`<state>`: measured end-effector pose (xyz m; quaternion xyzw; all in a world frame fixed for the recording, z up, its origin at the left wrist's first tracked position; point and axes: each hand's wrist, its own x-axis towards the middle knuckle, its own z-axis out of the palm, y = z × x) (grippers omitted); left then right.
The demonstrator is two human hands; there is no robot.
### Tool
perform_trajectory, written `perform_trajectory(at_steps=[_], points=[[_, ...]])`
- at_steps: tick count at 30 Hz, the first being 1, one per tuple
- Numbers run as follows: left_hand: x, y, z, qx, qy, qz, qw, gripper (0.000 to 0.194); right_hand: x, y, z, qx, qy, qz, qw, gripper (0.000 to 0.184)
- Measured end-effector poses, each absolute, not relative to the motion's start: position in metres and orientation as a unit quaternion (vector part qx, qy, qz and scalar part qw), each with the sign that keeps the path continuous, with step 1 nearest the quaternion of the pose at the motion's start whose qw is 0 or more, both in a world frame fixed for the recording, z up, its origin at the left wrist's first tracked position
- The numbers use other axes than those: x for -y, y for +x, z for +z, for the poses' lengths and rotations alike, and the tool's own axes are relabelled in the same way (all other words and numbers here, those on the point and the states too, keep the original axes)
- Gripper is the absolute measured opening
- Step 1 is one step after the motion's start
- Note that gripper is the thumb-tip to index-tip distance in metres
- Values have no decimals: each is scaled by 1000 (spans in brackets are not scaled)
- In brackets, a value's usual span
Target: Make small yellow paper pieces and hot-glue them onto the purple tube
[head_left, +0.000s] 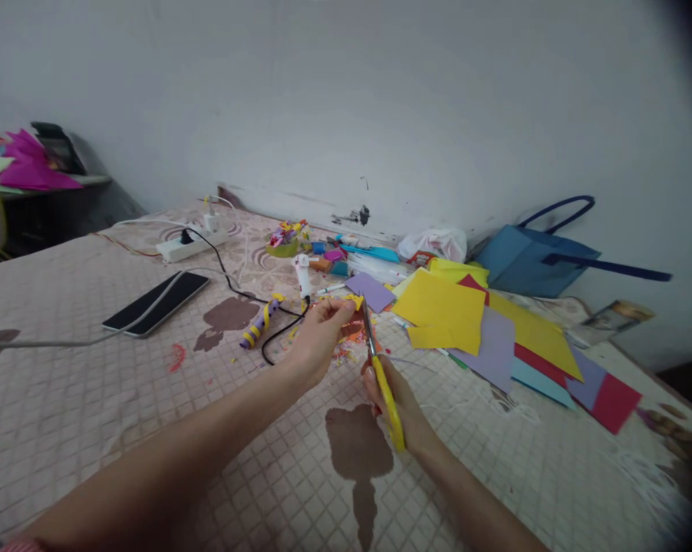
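Observation:
My left hand (318, 337) pinches a small piece of yellow paper (356, 301) between thumb and finger. In my right hand (400, 406) is a pair of scissors (385, 391) with yellow handles. Their blades point up and meet the edge of the yellow piece; whether they are parted is hard to make out. Below both hands lie many tiny paper scraps (346, 354) in mixed colours. Left of my left hand rests a purple roll (259, 323) wound with a yellow strip. A white glue gun (302, 276) stands just behind my left hand, its black cord running down beside it.
Yellow, purple, red and blue paper sheets (443, 307) spread to the right, before a blue bag (535, 257). A tablet-like device (156, 304) and a white power strip (192, 245) with trailing cables lie left. Paper pieces fill a green bowl (282, 249) near the wall.

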<state>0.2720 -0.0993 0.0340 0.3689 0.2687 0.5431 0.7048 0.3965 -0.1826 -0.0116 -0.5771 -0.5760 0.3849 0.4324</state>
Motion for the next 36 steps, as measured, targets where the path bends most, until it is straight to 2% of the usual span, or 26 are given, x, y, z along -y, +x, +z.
perform_trajectory(at_steps=[12, 17, 36], points=[[115, 279, 40, -236, 278, 584, 725, 17, 184, 390, -10, 582, -585, 360, 435, 25], [116, 281, 37, -234, 281, 595, 716, 16, 185, 388, -7, 578, -598, 361, 421, 25], [118, 281, 36, -238, 274, 601, 712, 16, 184, 388, -10, 540, -587, 390, 461, 30]])
